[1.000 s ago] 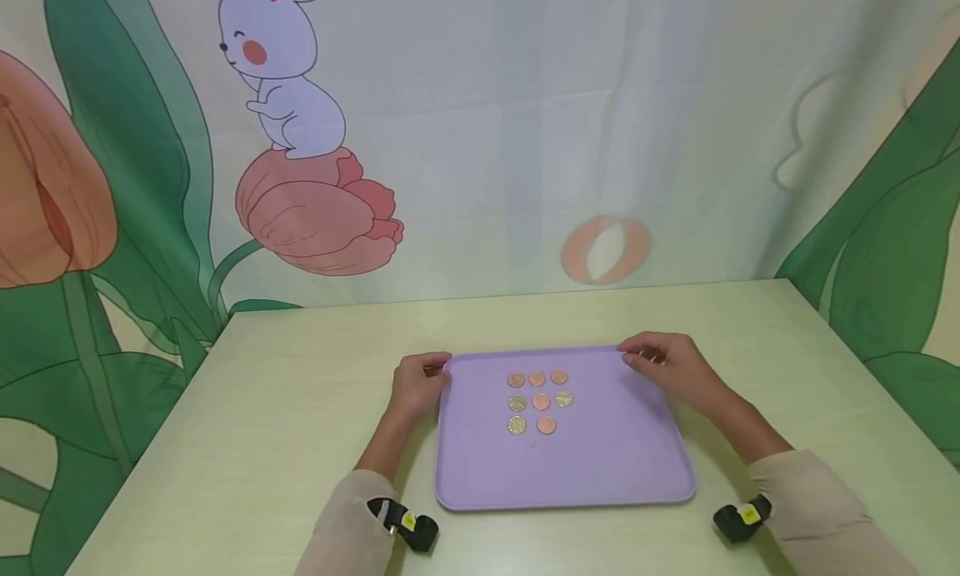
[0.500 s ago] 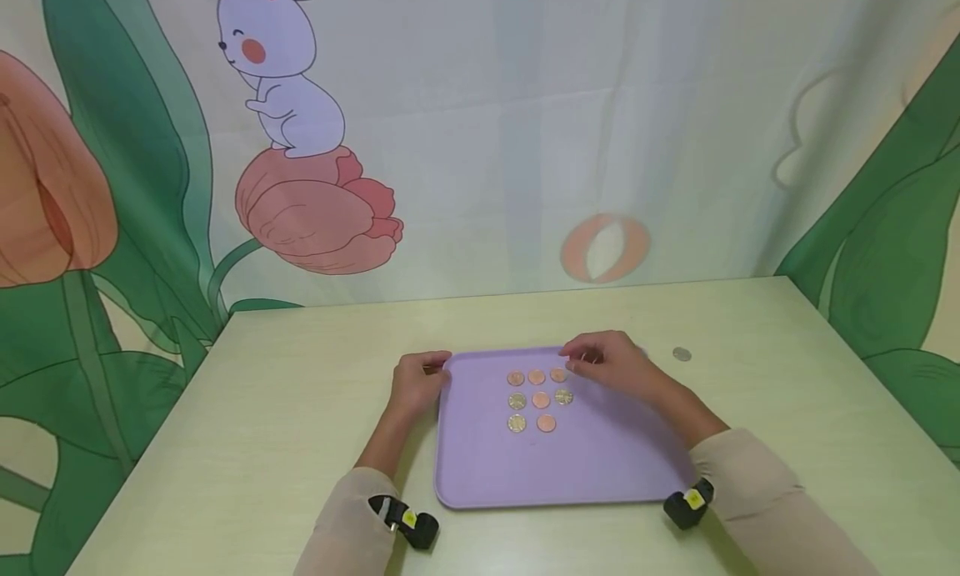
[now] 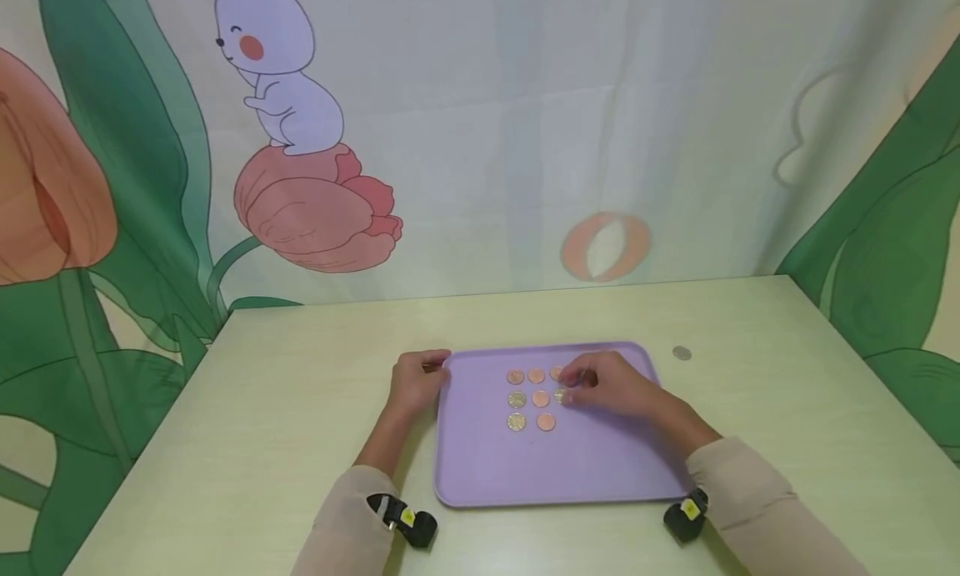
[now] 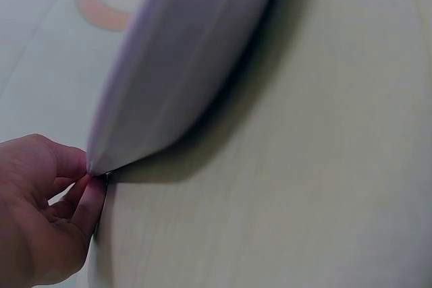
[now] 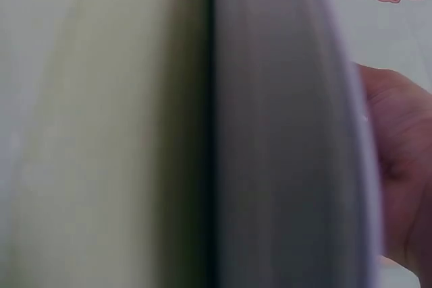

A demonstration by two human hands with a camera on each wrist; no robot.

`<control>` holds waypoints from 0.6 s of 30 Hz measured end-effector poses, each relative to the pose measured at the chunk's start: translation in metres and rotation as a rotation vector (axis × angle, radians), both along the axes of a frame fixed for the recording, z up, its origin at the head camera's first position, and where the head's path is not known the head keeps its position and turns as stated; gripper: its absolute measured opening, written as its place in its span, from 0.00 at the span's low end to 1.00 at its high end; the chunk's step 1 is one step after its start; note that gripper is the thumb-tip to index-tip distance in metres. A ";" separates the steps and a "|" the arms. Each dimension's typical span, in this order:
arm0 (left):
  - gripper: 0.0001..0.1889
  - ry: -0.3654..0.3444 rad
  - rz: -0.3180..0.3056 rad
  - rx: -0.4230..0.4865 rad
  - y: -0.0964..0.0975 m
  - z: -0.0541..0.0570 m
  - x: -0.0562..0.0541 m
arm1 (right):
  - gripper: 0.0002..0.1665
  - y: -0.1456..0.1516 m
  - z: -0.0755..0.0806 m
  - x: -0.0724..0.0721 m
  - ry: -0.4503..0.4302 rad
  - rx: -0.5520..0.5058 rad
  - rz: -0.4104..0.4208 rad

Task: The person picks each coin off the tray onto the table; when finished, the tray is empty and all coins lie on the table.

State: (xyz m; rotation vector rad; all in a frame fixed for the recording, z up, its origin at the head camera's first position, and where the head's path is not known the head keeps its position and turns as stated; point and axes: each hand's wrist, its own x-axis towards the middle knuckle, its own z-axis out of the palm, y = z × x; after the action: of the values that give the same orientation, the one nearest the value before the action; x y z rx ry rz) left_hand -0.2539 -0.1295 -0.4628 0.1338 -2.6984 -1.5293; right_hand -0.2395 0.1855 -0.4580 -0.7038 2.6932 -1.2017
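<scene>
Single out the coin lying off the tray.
The grey coin on the table, right of the tray; every other visible coin lies on the tray.

You face a pale table (image 3: 300, 401) before a curtain (image 3: 465, 126) printed with a rabbit (image 3: 303, 113) and tulips (image 3: 318, 213); the room type is unclear.

Coins (image 3: 541, 399) obstruct low passage just left of the right hand (image 3: 611, 384), whose fingertips overlap two of them in the head view. Between coins and left hand (image 3: 416, 384), a bare strip of tray (image 3: 476, 393) affords passage; nearer the person, between the forearms, the tray is free up to its raised rim (image 3: 562, 503). Beyond both hands, table (image 3: 450, 326) extends to the curtain (image 3: 450, 142). Right of the right hand, a lone coin (image 3: 682, 353) interrupts the tabletop.
</scene>
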 end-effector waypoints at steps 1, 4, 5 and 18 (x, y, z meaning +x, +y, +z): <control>0.18 0.000 -0.002 -0.003 0.000 0.000 0.000 | 0.15 0.000 -0.001 0.000 0.010 0.007 -0.001; 0.18 0.001 -0.005 -0.005 0.000 0.000 -0.001 | 0.13 0.000 -0.003 -0.002 0.046 0.024 0.017; 0.18 0.003 -0.006 -0.008 0.000 0.001 -0.001 | 0.12 0.000 -0.004 -0.003 0.061 0.028 0.026; 0.18 -0.012 -0.006 -0.018 0.002 -0.001 0.000 | 0.08 -0.004 -0.001 -0.002 0.090 0.079 0.076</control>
State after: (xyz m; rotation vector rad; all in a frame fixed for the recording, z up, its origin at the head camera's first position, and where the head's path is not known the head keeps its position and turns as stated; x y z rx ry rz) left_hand -0.2541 -0.1276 -0.4633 0.1347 -2.7231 -1.5106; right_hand -0.2419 0.1819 -0.4588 -0.8600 2.7413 -1.0646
